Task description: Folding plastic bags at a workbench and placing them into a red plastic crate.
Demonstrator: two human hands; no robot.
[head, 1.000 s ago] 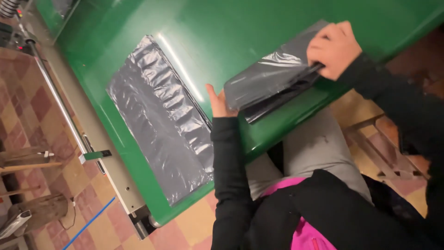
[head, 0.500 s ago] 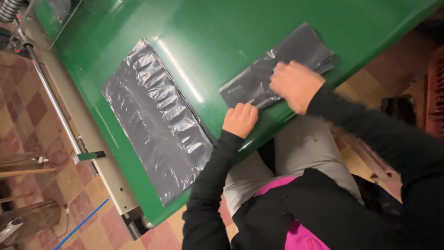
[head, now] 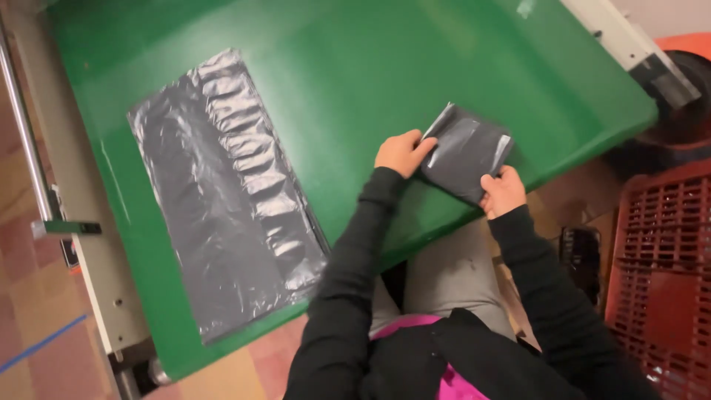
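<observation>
A small folded packet of dark grey plastic film (head: 465, 152) lies on the green table top (head: 355, 81), close to the table's near edge and toward its right end. The left hand (head: 401, 152) is closed on the packet's left corner, fingers curled over the fold. The right hand (head: 503, 191) pinches the packet's near right corner, thumb on top, right at the table's edge. Both arms wear black sleeves.

Well apart from the packet, toward the table's left end, a long flat sheet of crinkled dark grey plastic (head: 226, 189) lies spread out, its lower end reaching the near edge. Along the table's left end runs a pale metal rail (head: 55, 185). Off the right end, on the floor, stands a red slotted plastic crate (head: 663, 274).
</observation>
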